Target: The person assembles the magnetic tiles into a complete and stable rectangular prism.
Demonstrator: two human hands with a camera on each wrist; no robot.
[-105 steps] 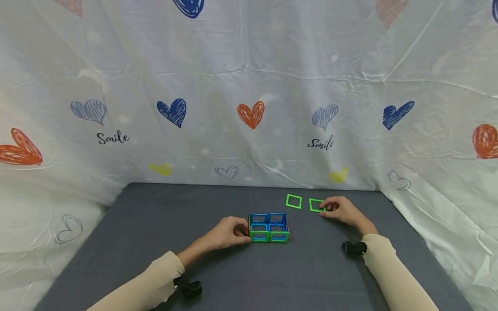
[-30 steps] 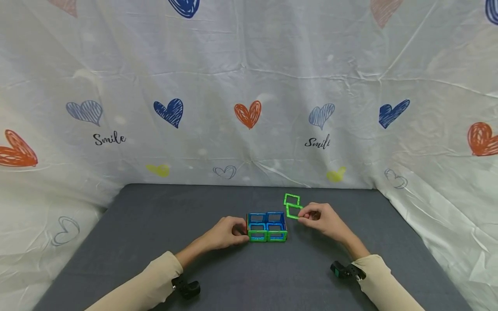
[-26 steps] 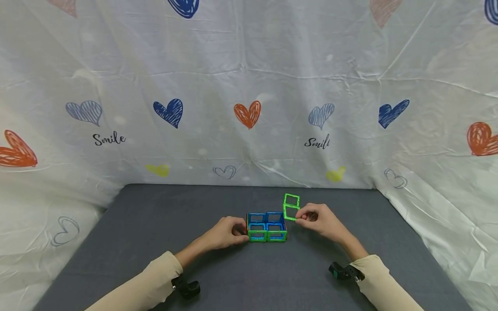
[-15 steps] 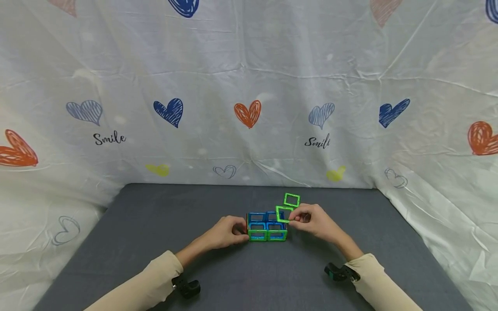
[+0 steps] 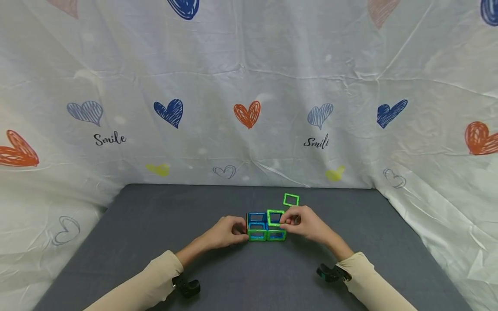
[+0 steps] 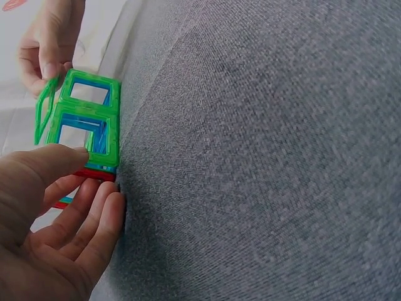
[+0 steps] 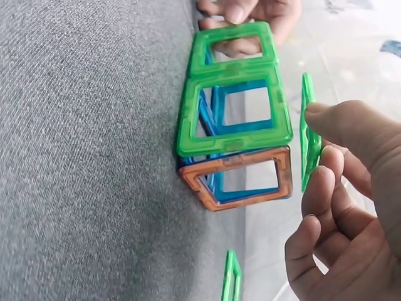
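Observation:
A low box of magnetic tiles (image 5: 257, 225) stands on the table, with green squares in front, blue ones inside and at the back, and an orange square (image 7: 238, 179) at its right end. My left hand (image 5: 225, 233) holds the box at its left end, thumb at the front green tile and fingers by the red end tile (image 6: 97, 174). Between thumb and fingers my right hand (image 5: 305, 222) pinches a loose green square tile (image 7: 308, 141). That tile hangs over the right half of the box, a small gap apart from it in the right wrist view.
Another green square tile (image 5: 291, 199) lies flat on the dark grey tabletop (image 5: 186, 207), behind and right of the box. A white cloth backdrop (image 5: 210, 142) printed with hearts hangs along the table's far edge.
My right hand took the right-hand green tile from the table and carried it left and toward me, over the box. The left hand has stayed at the box's left end.

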